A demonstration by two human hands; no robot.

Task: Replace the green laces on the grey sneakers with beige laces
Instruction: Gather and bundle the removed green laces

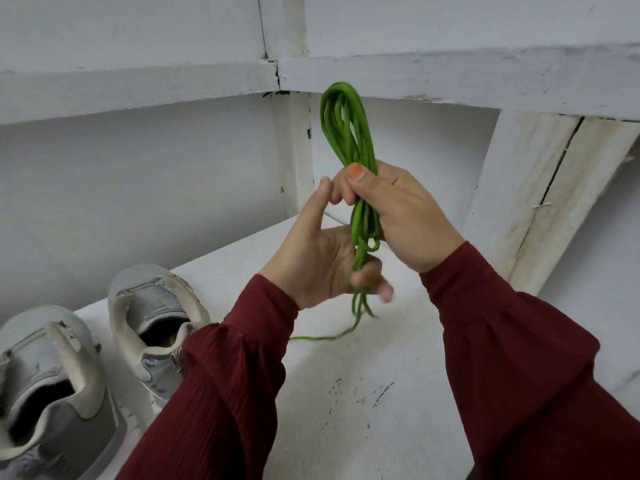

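A bundle of green laces, folded into long loops, stands up in the middle of the view. My right hand grips the bundle around its middle, thumb pressed on the front. Below it, my left hand holds the hanging lower strands with curled fingers, and loose ends trail down to the white surface. Two grey sneakers with no laces in them stand at the lower left: one nearer the middle, the other at the frame's left edge. No beige laces are in view.
The sneakers rest on a white painted shelf with scuffed paint. White walls close it in at the back and left. A white beam runs overhead, and a slanted white wooden post stands at the right.
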